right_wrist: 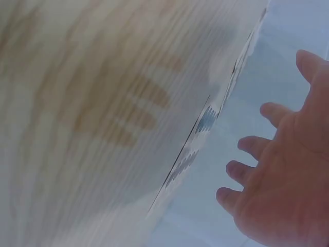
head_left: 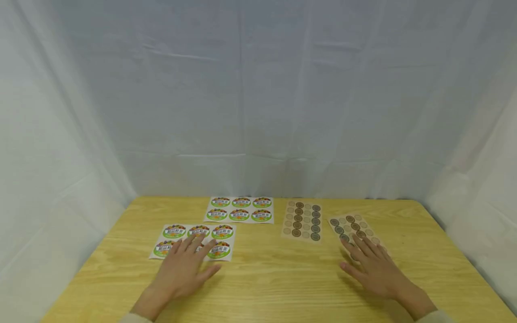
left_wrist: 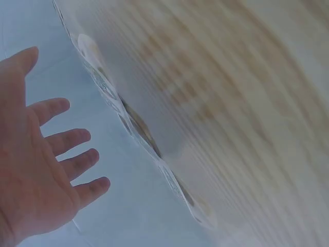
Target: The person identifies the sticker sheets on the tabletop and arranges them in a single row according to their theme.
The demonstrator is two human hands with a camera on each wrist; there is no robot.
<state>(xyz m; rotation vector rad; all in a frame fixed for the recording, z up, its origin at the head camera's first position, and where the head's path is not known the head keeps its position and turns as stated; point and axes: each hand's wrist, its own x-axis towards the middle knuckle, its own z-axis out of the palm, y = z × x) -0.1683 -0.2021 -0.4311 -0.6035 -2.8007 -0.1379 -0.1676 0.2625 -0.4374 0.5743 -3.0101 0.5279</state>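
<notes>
My left hand (head_left: 182, 269), palm down with fingers spread, is held above the near edge of a white sheet of round fruit-pattern stickers (head_left: 223, 232). In the left wrist view a gap shows between that hand (left_wrist: 41, 154) and the table. My right hand (head_left: 376, 269) hovers, fingers spread, over the lower part of a tilted beige sheet of small round stickers (head_left: 342, 220). The right wrist view shows this hand (right_wrist: 288, 170) apart from the tabletop, holding nothing. Both hands hide parts of the sheets beneath them.
Farther back lie a second fruit-sticker sheet (head_left: 239, 221) and a second beige sheet of brown and dark round stickers (head_left: 302, 238). The wooden table (head_left: 274, 287) ends at a pale hanging cloth (head_left: 266, 107), and more cloth hangs at both sides.
</notes>
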